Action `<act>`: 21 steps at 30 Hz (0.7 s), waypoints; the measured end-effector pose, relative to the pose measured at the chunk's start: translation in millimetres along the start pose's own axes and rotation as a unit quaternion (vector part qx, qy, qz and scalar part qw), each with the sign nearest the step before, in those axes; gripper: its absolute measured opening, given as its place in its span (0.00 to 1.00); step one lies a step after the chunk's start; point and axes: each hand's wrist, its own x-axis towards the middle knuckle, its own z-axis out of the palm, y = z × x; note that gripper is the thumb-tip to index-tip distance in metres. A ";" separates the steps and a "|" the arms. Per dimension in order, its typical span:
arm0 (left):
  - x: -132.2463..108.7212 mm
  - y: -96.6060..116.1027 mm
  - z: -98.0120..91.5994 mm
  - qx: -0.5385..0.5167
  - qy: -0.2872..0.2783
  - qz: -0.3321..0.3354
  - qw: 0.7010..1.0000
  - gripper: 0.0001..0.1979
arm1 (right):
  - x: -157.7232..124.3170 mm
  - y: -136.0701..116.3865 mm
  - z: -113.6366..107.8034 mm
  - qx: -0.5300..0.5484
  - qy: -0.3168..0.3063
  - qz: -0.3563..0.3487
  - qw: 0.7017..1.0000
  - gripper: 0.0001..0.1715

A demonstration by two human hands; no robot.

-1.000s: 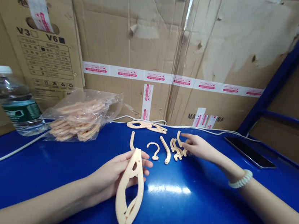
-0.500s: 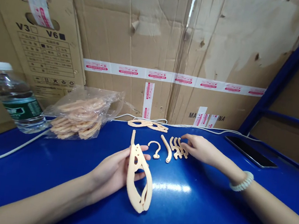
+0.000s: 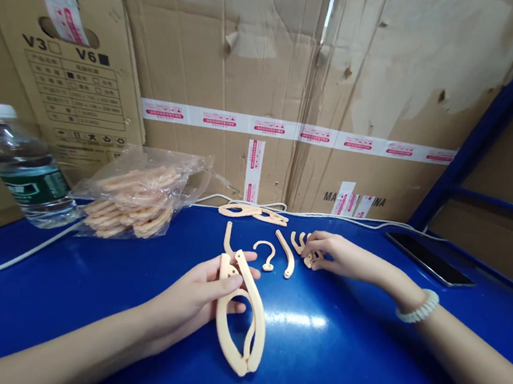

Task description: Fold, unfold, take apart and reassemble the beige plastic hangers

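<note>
My left hand (image 3: 207,292) grips a beige folding hanger (image 3: 257,326), its thumb pressed on the upper end and other fingers behind. The hanger's arms form a long loop pointing toward me. My right hand (image 3: 336,251) has its fingertips closed on the row of small curved hanger pieces (image 3: 299,242), partly covering them. A hanger hook (image 3: 270,256) lies between the hands, with a curved arm piece (image 3: 285,255) to its right. Another slim arm piece (image 3: 228,235) lies just beyond my left hand, its lower end hidden.
A clear plastic bag (image 3: 143,197) of beige hanger parts lies at the left beside a water bottle (image 3: 25,170). Folded hangers (image 3: 254,213) rest at the back by a white cable (image 3: 351,221). A phone (image 3: 430,259) lies right. Cardboard (image 3: 228,76) stands behind the blue table (image 3: 310,360).
My left thumb has come over the front of the hanger, and its top ends have spread apart. My right hand has shifted slightly left and closed its fingers over the small curved pieces.
</note>
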 end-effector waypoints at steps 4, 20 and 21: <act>0.3 -0.2 2.6 0.006 0.000 0.008 1.000 0.21 | 0.4 15.3 -1.2 -0.004 0.017 0.008 1.000 0.09; -0.1 3.4 -4.3 0.263 0.013 0.119 0.957 0.18 | -9.8 -112.1 53.7 -0.175 0.151 -0.314 0.921 0.15; -0.8 2.1 -3.2 0.259 0.000 0.116 0.959 0.19 | -8.5 -108.8 56.9 -0.187 0.166 -0.312 0.917 0.15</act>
